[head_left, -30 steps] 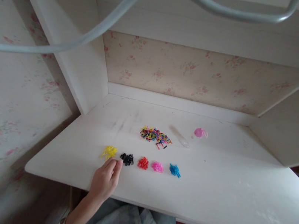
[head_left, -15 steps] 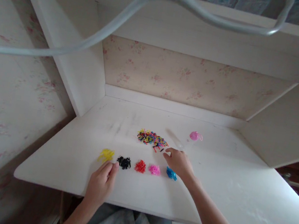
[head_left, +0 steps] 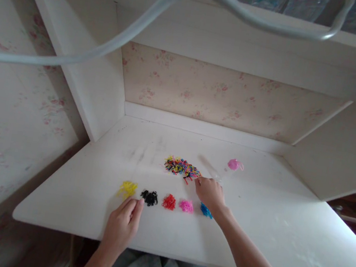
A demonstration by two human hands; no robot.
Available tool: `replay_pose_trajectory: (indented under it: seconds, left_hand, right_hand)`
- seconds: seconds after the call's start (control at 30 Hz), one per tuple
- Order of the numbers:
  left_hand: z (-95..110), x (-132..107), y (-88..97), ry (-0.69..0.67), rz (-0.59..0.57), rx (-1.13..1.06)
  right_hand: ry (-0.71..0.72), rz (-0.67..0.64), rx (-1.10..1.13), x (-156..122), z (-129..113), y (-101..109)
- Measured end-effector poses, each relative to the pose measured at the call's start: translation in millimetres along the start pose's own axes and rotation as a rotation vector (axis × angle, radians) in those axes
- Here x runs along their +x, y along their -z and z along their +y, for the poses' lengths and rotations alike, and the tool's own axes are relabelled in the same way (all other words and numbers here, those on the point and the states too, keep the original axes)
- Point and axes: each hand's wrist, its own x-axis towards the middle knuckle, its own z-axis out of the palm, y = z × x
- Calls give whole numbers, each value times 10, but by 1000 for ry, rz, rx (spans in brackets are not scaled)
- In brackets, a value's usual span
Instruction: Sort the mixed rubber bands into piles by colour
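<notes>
A mixed heap of small multicoloured rubber bands (head_left: 181,167) lies mid-table. My right hand (head_left: 211,194) is at its right end, thumb and fingers pinched down at the table; whatever they pinch is hidden. Nearer me runs a row of single-colour piles: yellow bands (head_left: 128,188), black bands (head_left: 149,198), red bands (head_left: 169,202), pink bands (head_left: 186,206) and blue bands (head_left: 206,210), the last partly behind my right wrist. My left hand (head_left: 123,223) is closed, thumb against the fingers, just in front of the yellow and black piles. I cannot see what it holds.
A pink round object with a loop (head_left: 235,164) lies behind my right hand, beside a clear, see-through item (head_left: 217,177). The white desk (head_left: 72,189) has shelf panels at both sides. A pale cable (head_left: 129,32) crosses the upper view.
My right hand has closed its thumb and fingers at the heap's right end, where a loose dark band lay. My left hand stays closed near the black pile. The view has shifted slightly.
</notes>
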Motion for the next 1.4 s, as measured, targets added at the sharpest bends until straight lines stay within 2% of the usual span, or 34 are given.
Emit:
replay_pose_trajectory:
  seconds: [0.13,0.27,0.37,0.5,0.63,0.77,0.93,1.1,1.17,1.27,1.4]
  left_hand:
    - [5,8,13,19,11,-56]
    - [2,6,24,46,12,-92]
    - [-10,7,36,65,18,-122]
    - [-32,25,50,79,16,-142]
    - [-36,35,53,91,15,-145]
    - [-28,34,53,80,22,-149]
    - [-23,50,52,63,5,-109]
    - [148,88,1,16,41,4]
    - [291,117,-42,-17,-10,56]
    - [531,212,-115,-97,-132,161]
    - [784,463,-227,-139,-236,273]
  right_hand:
    - [58,50,7,-271,-267,122]
    - [316,12,68,-560,-692,106]
    - [395,4,78,-653,-938,35]
    - [418,-1,64,-650,-1088,-13]
    - [430,-4,76,-636,-1073,14]
    - [381,44,157,-646,-853,72]
    - [255,133,527,-660,-232,63]
    - [-160,266,861,-685,506,-221]
    - [-273,316,913,-721,711,-364]
    - [-320,348,957,-791,854,-506]
    - [-303,329,995,-840,843,-529]
